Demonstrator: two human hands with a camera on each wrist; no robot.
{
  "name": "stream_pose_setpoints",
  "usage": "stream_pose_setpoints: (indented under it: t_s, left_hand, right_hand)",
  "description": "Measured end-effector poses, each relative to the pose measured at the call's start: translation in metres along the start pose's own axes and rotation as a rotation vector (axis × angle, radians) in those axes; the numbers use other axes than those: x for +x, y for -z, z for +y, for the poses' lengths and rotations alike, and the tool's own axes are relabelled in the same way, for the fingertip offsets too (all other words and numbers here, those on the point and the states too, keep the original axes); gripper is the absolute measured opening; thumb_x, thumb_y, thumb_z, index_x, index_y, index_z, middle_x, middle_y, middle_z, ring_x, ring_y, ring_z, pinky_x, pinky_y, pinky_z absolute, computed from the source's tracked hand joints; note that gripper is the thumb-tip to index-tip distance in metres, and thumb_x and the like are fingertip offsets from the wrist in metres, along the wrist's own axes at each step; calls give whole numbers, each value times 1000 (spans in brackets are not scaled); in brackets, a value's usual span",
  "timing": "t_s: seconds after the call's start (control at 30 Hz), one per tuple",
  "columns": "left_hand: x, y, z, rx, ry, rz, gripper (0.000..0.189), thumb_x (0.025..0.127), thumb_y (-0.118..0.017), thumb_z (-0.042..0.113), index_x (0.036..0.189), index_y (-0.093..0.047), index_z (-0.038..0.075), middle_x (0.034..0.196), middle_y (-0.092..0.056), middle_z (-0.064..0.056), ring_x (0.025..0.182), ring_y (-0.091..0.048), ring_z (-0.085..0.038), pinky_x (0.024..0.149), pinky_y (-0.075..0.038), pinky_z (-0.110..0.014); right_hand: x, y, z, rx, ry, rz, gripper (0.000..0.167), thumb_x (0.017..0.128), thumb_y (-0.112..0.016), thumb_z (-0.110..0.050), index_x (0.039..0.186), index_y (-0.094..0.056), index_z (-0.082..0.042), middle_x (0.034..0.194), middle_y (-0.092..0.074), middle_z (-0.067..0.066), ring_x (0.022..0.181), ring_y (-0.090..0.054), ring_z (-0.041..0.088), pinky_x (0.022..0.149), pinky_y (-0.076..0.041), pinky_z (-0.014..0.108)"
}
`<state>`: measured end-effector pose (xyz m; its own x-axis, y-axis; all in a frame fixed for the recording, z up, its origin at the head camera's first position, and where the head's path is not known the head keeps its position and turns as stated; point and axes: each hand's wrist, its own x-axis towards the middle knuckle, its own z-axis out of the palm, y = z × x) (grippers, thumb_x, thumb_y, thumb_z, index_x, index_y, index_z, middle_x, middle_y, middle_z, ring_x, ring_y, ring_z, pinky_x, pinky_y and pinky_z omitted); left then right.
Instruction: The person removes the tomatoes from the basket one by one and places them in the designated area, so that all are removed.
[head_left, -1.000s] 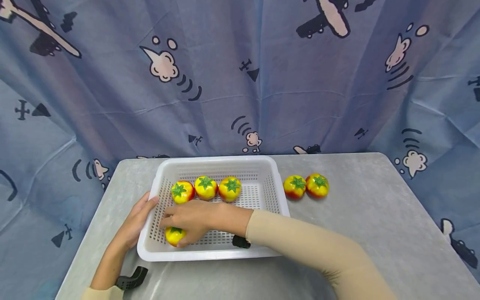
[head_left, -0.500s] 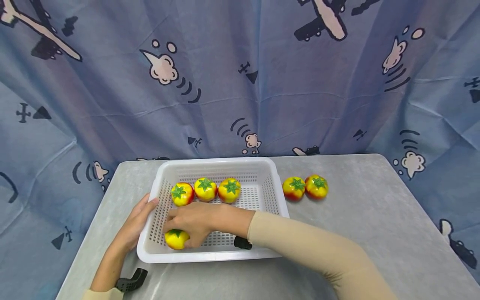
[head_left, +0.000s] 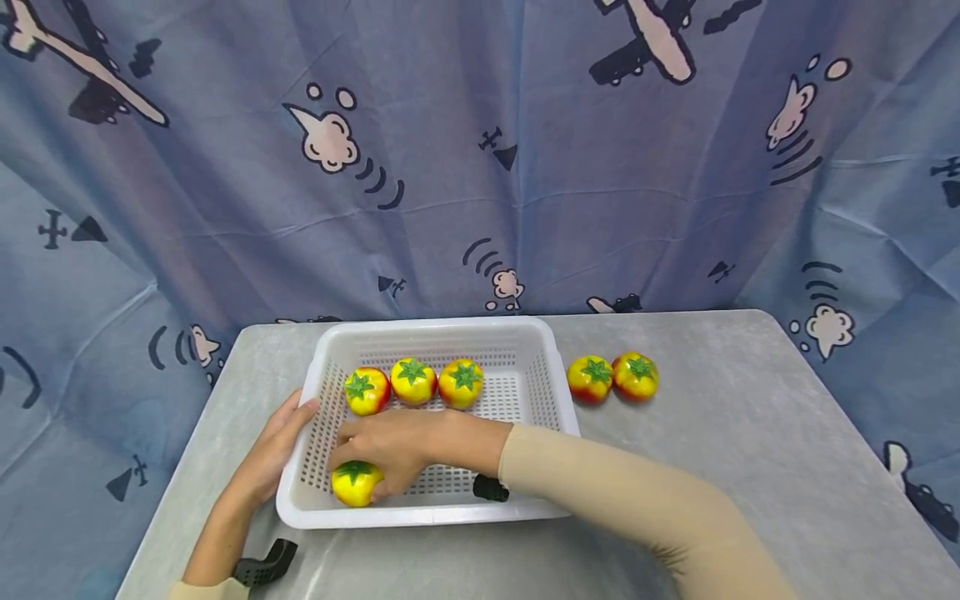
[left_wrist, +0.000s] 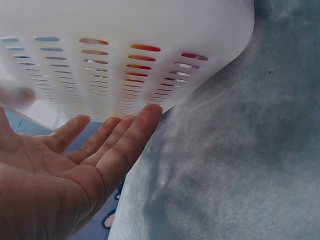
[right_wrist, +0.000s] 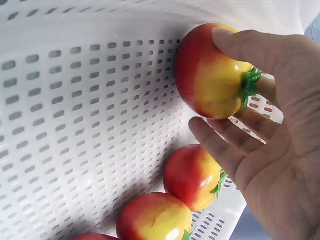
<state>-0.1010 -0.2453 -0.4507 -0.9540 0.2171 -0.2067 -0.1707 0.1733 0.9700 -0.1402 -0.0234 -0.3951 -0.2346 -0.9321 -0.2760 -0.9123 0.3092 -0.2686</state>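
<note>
In the head view, my right hand [head_left: 393, 446] reaches into a white slotted plastic basket [head_left: 420, 517] and pinches a yellow-and-red tomato [head_left: 356, 485] by the front left corner. In the right wrist view the thumb lies on top of this tomato [right_wrist: 205, 75], the index finger goes behind its green leaves and the other fingers spread loosely below. My left hand [head_left: 272, 446] holds the basket's left side, thumb at the rim; its fingertips [left_wrist: 150, 114] meet the outer slotted wall in the left wrist view. Three more tomatoes [head_left: 412, 382] stand in a row along the basket's back.
Two similar tomatoes [head_left: 590, 379] sit side by side on the grey table [head_left: 720, 417], just right of the basket. A blue patterned curtain [head_left: 450, 167] hangs behind the table's back edge. My right sleeve [head_left: 630, 492] crosses the basket's front right rim.
My right hand has shifted slightly right, and more of the tomato's top and green leaves now shows. The left hand and the basket stay in place.
</note>
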Motion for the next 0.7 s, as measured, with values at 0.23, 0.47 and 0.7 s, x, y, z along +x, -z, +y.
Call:
stream_pose_setpoints:
  t_s: [0.23,0.47,0.7]
  left_hand:
    - [-1,1,-1,0,-2,0,64,117,-29,39,170,-8,10,165,-31,-38,136,-55,-52,98,-63,-60]
    - [0,0,-1,-14,-6,-1,65,117,-29,39,170,-7,9,163,-33,-40,133,-58,-52,93,-66,-57]
    - [0,0,-2,-22,-13,-11,67,117,-30,41,171,-5,9,164,-31,-40,132,-59,-52,92,-67,-55]
  right_hand:
    - [0,-2,-1,26,-7,26,61,93,-82,-39,149,-58,-33,144,-58,-5,116,-59,5,104,-53,14]
    - [-9,0,2,12,-22,55,60,93,-81,-39,148,-57,-32,139,-57,-3,108,-57,6,95,-54,13]
    - [-23,7,6,60,-61,93,64,93,-81,-35,152,-55,-29,144,-56,-1,114,-56,9,105,-53,18]
